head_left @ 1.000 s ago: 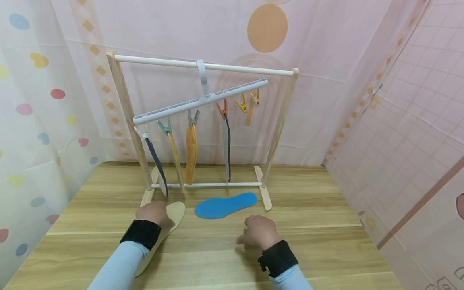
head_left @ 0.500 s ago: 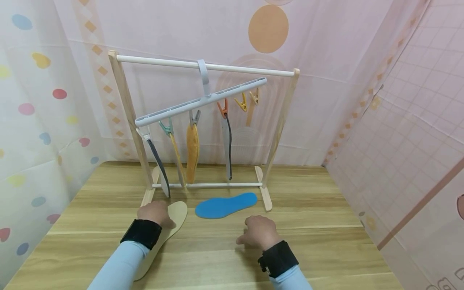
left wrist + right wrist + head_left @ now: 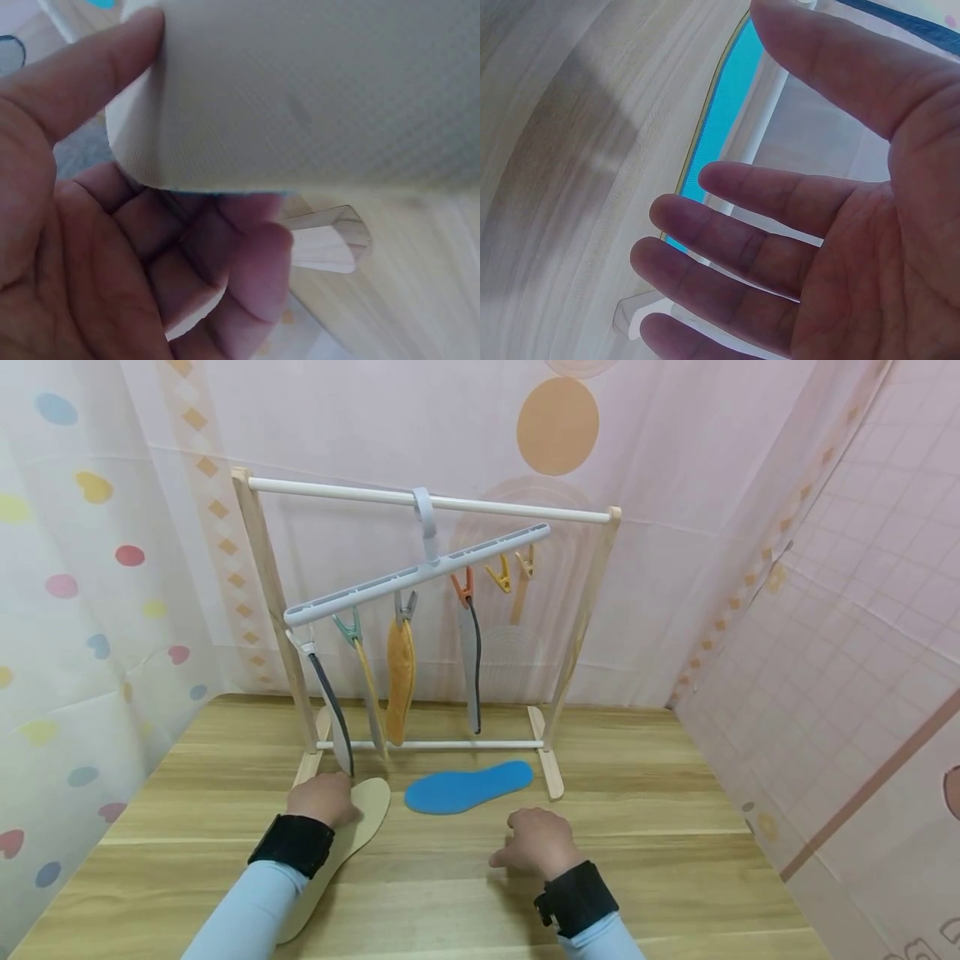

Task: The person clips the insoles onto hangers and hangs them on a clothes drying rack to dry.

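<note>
The left hand [image 3: 322, 799] grips the cream insole [image 3: 372, 804] along its left edge: in the left wrist view the thumb lies on the cream face and the other fingers curl beneath, clamped on the rim, where a thin strip of blue shows. The insole's long axis runs diagonally, from its near end beside the left sleeve [image 3: 243, 910] up to its far end, which is rounded and points away from the person and a little to the right. It is over the left part of the bench [image 3: 420, 893]; whether its underside touches the wood I cannot tell.

To the right of its far end, apart from it, the blue insole [image 3: 468, 788] lies flat on the bench. Its long axis runs nearly crosswise, the broader end to the left and the narrower end to the right and slightly farther away.

The right hand [image 3: 537, 843] is near that narrower end, palm down, fingers loosely bent and apart from each other, thumb spread away from them.

Behind stands a rack [image 3: 581, 627] with a hanger [image 3: 495, 545] that slopes down to the left. 4 hanging insoles dangle from clips, long axes roughly vertical; the 2 leftmost slant, lower ends toward the right.
</note>
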The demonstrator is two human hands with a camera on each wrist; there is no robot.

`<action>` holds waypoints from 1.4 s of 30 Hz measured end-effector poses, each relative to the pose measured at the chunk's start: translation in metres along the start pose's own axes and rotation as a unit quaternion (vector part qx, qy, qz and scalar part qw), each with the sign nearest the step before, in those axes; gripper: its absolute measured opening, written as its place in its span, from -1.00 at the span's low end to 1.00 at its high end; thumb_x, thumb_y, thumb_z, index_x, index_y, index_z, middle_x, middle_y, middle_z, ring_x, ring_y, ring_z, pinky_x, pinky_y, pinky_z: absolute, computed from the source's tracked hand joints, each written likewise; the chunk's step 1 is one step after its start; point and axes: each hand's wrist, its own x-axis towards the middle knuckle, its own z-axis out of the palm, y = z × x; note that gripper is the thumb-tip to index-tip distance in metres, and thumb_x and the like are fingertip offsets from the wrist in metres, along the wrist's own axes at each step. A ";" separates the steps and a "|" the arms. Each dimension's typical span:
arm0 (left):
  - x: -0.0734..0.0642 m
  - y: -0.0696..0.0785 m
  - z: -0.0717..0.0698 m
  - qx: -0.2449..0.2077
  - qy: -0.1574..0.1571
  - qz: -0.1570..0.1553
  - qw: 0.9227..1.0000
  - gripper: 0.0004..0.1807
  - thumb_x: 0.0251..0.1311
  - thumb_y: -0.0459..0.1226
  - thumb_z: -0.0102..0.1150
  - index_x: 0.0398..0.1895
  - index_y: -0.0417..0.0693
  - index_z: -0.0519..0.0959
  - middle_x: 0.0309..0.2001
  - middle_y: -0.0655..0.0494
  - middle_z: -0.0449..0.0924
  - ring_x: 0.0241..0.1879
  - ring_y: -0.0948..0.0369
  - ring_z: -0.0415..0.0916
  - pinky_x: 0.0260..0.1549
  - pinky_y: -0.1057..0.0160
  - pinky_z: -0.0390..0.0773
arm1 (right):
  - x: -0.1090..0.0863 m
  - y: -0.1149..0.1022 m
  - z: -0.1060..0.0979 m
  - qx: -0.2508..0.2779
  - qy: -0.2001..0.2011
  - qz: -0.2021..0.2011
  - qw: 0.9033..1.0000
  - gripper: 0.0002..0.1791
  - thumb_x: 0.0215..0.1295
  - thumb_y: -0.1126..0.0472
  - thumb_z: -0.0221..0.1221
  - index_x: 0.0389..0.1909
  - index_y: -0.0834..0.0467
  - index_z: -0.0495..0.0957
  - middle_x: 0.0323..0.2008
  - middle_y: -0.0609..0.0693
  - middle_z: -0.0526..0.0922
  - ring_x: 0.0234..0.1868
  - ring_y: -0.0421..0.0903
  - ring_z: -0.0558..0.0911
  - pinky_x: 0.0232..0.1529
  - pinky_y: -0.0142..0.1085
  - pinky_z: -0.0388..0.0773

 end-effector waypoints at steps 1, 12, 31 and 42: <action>0.000 0.001 -0.001 -0.002 0.001 0.002 1.000 -0.65 -0.05 -0.22 0.42 -0.29 -0.32 0.61 -0.40 -0.09 0.61 -0.45 0.03 0.52 -0.48 -0.03 0.52 | 0.000 0.000 0.000 0.000 0.000 0.000 1.000 -0.37 -0.01 -0.10 0.48 -0.02 0.26 0.66 -0.22 0.07 0.70 -0.24 0.07 0.65 -0.31 -0.05 0.57; -0.001 0.005 -0.008 -0.021 0.001 0.011 1.000 -0.77 0.02 -0.31 0.36 -0.34 -0.32 0.61 -0.46 -0.02 0.53 -0.50 0.07 0.43 -0.53 0.10 0.45 | 0.001 0.002 0.002 0.004 0.005 -0.002 1.000 -0.37 -0.03 -0.10 0.48 -0.05 0.27 0.67 -0.26 0.06 0.69 -0.28 0.05 0.64 -0.33 -0.06 0.56; -0.001 0.016 -0.019 -0.025 0.018 0.054 0.998 -0.84 0.00 -0.35 0.39 -0.37 -0.26 0.63 -0.42 -0.05 0.59 -0.45 0.08 0.44 -0.47 0.09 0.45 | 0.000 0.002 0.003 0.010 0.010 -0.008 1.000 -0.39 -0.02 -0.10 0.48 -0.08 0.27 0.67 -0.27 0.06 0.69 -0.28 0.06 0.65 -0.33 -0.05 0.57; -0.005 0.028 -0.028 -0.028 0.024 0.069 0.997 -0.90 0.03 -0.36 0.35 -0.44 -0.23 0.63 -0.51 0.04 0.50 -0.52 0.11 0.38 -0.53 0.17 0.38 | -0.001 0.002 0.002 0.013 0.011 -0.004 1.000 -0.38 -0.02 -0.10 0.48 -0.05 0.27 0.67 -0.24 0.07 0.70 -0.24 0.08 0.65 -0.29 -0.02 0.57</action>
